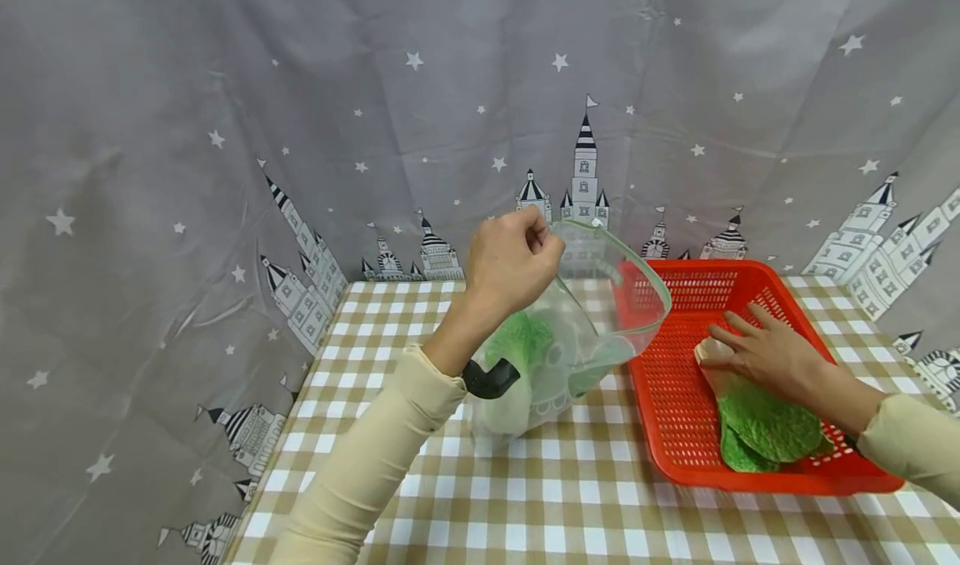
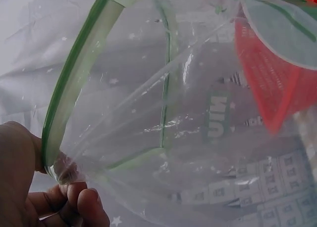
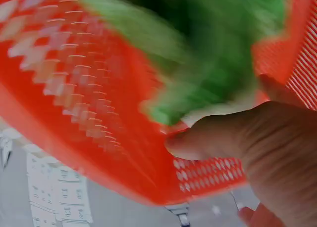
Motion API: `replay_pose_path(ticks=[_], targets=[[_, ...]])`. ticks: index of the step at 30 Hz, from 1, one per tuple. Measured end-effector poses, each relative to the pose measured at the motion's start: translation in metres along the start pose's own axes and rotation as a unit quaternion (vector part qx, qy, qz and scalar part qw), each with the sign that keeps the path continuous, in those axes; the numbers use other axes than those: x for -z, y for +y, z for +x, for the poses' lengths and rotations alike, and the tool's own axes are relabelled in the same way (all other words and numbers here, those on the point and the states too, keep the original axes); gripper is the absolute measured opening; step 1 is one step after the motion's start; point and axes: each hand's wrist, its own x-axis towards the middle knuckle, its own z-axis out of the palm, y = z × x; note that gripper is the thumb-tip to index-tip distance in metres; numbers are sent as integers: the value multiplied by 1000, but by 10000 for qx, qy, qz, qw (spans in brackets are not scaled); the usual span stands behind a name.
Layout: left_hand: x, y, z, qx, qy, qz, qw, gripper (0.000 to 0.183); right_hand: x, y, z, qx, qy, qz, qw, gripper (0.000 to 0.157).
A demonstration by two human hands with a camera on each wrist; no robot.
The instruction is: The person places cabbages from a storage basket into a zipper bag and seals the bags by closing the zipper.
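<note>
My left hand (image 1: 513, 252) pinches the rim of a clear zip bag (image 2: 198, 118) with a green-edged mouth, holding it up over the table. The bag's mouth gapes toward the basket. Inside the bag, a napa cabbage leaf (image 1: 510, 382) with a pale stalk and green top shows through the plastic. On the right, my right hand (image 1: 772, 352) is over more cabbage leaves (image 1: 772, 423) in the red basket (image 1: 660, 415), fingers spread near the pale stalk end. The right wrist view shows my thumb (image 3: 198, 138) beside blurred green leaf.
A checked brown-and-white cloth (image 1: 420, 498) covers the table. Behind it hangs a grey curtain (image 1: 450, 90) printed with stars and castles. The basket's raised, perforated walls stand close to the right side of the bag.
</note>
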Motion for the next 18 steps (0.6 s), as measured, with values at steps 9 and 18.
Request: replay_pose_path(ticks=[9, 18], targets=[[-15, 4, -2, -80, -287, -15, 9996, 8, -10, -5, -12, 358, 533, 190, 9978, 50], [-18, 5, -1, 23, -296, -62, 9995, 9, 48, 43, -22, -2042, 1583, 1960, 9460, 72]])
